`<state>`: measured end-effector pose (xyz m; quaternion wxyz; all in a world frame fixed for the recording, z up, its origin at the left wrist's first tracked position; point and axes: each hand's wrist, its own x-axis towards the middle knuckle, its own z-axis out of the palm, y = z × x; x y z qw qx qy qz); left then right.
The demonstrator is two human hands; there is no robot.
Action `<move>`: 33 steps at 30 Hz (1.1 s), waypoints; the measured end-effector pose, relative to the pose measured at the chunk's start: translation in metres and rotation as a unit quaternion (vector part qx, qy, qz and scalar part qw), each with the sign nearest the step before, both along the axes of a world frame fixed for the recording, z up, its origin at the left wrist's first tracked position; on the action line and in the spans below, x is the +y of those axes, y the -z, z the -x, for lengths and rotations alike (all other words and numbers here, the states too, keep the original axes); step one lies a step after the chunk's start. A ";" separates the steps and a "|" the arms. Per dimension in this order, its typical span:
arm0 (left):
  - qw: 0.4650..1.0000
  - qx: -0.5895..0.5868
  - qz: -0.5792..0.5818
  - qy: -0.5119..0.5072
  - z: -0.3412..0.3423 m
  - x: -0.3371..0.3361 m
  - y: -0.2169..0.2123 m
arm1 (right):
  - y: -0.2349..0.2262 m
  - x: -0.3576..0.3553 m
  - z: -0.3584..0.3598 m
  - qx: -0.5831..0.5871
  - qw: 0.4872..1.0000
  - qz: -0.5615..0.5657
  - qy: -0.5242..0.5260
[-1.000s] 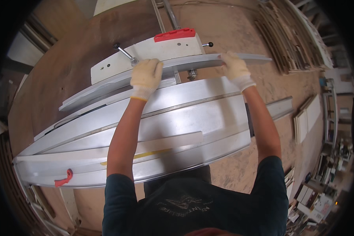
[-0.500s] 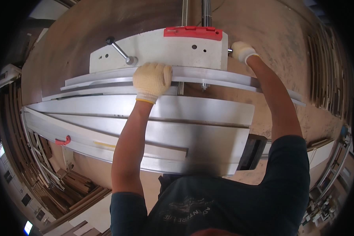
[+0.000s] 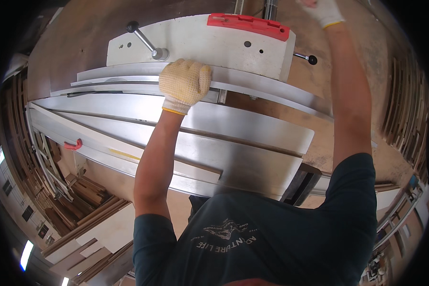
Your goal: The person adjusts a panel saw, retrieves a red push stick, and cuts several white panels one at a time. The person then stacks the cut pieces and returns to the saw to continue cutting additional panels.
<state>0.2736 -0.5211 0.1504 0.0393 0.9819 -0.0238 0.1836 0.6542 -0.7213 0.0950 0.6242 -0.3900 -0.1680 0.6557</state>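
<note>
My left hand (image 3: 183, 83), in a cream knitted glove, is closed over the long silver fence rail (image 3: 262, 82) of a table saw. Behind that rail stands the white fence body (image 3: 200, 43), with a chrome lever (image 3: 145, 42) ending in a black knob. A red plastic push stick (image 3: 248, 26) lies along its far edge. From the fence's right end sticks out a short black-knobbed handle (image 3: 305, 57). My right hand (image 3: 321, 12), also gloved, is beyond this handle and apart from it. The upper picture edge cuts that hand off, so its fingers are mostly hidden.
The saw's metal table (image 3: 252, 128) lies nearest me, with a pale strip (image 3: 195, 170) across it. A red handle (image 3: 73, 144) is at its left. Boards stand stacked at right (image 3: 398, 105) and lie at lower left (image 3: 88, 190). A guide bar (image 3: 270, 9) runs behind the fence.
My right hand has let go of the black-knobbed handle and moved up and away to the right. My left hand keeps its grip; the fence now sits slightly higher and tilted in view.
</note>
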 end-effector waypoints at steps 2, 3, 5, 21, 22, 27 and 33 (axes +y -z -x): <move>0.999 -0.026 0.029 0.012 -0.001 0.000 -0.002 | 0.007 0.013 0.003 0.085 0.994 -0.025 0.072; 1.000 -0.012 0.019 0.001 -0.001 -0.001 -0.003 | 0.005 0.018 0.012 0.021 0.997 0.035 0.064; 1.000 -0.001 0.000 0.014 -0.001 -0.001 -0.004 | -0.009 0.023 0.019 -0.017 0.995 0.084 0.058; 0.999 -0.020 -0.021 0.023 0.001 0.000 0.004 | -0.005 0.045 0.023 -0.086 0.990 0.103 0.041; 0.999 -0.029 -0.004 0.017 0.001 0.000 0.004 | -0.005 0.049 0.026 0.007 0.993 0.110 0.046; 1.000 -0.008 -0.022 0.010 0.001 0.001 0.003 | -0.003 0.050 0.030 0.063 0.993 0.089 0.034; 1.000 -0.008 0.004 0.006 0.001 0.002 0.003 | 0.008 0.050 0.026 0.049 0.994 0.091 0.037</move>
